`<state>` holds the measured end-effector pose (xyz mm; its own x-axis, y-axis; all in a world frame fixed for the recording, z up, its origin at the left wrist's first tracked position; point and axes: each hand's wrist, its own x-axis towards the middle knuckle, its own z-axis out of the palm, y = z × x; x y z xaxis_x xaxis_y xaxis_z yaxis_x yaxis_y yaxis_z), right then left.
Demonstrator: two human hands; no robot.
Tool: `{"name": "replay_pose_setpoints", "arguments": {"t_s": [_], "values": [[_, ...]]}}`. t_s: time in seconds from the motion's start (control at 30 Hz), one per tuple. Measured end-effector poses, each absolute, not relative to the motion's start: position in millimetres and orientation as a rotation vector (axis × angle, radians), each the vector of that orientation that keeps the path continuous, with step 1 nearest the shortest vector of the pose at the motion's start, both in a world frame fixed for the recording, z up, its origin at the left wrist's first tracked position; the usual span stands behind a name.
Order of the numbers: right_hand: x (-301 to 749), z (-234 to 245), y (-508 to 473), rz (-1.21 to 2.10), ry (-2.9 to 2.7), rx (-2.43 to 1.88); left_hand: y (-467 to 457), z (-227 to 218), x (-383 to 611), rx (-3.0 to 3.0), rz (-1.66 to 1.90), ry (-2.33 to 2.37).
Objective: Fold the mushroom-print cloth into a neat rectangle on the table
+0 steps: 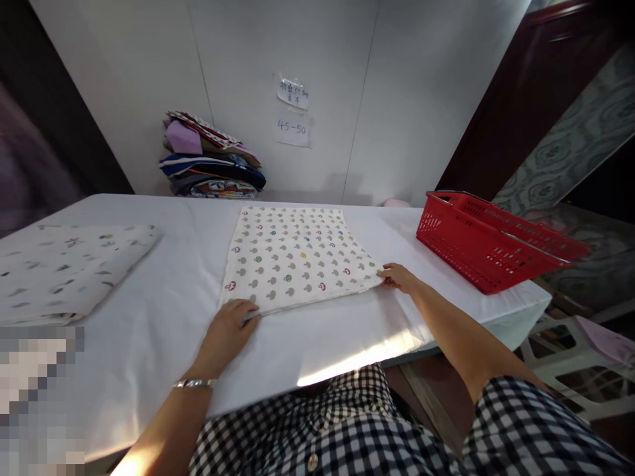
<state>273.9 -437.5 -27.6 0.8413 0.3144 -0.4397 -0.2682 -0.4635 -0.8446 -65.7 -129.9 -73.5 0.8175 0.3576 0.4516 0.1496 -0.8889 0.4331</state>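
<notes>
Your left hand (232, 330) is closed on the near left corner of the mushroom-print cloth (297, 254), fingers on top and thumb at the edge. Your right hand (395, 276) pinches the near right corner between thumb and fingers. The cloth lies flat on the white-covered table (307, 350), spread between your hands and reaching away from you; its near edge runs from one grip to the other, slanting farther from you on the right.

A bare strip of table lies between that edge and the table's front edge, just before your checked shirt (347, 436). On the left, open table separates the cloth from a second printed cloth (74, 264); on the right, more open room extends to the red basket (461, 244). Beyond the far edge, a fabric stack (213, 162) stands back left, near the wall (317, 172).
</notes>
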Motion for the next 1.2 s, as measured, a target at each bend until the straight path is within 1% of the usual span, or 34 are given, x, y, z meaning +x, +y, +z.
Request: {"name": "replay_pose_setpoints", "arguments": {"t_s": [0.23,0.4,0.53,0.77,1.0,1.2], "values": [[258.4,-39.8,-445.9,0.655,-0.12,-1.879,-131.0,-75.2,-68.7,2.671,0.819,0.355],[255.3,-48.9,-452.5,0.637,-0.21,-1.746,-140.2,-68.6,-71.0,2.737,0.803,0.423],[257.2,-54.1,-452.9,0.64,-0.239,-1.696,-144.4,-66.3,-70.8,2.807,0.746,0.468],[248.7,-48.0,-461.3,0.61,-0.174,-1.632,-146.6,-57.8,-71.4,2.923,0.579,0.471],[244.4,-59.1,-466.5,0.655,-0.106,-1.509,-169.9,-51.6,-66.7,2.963,0.484,0.586],[242.4,-57.6,-467.1,0.716,-0.088,-1.367,-203.9,-60.4,-29.4,2.913,0.57,0.352]]}}
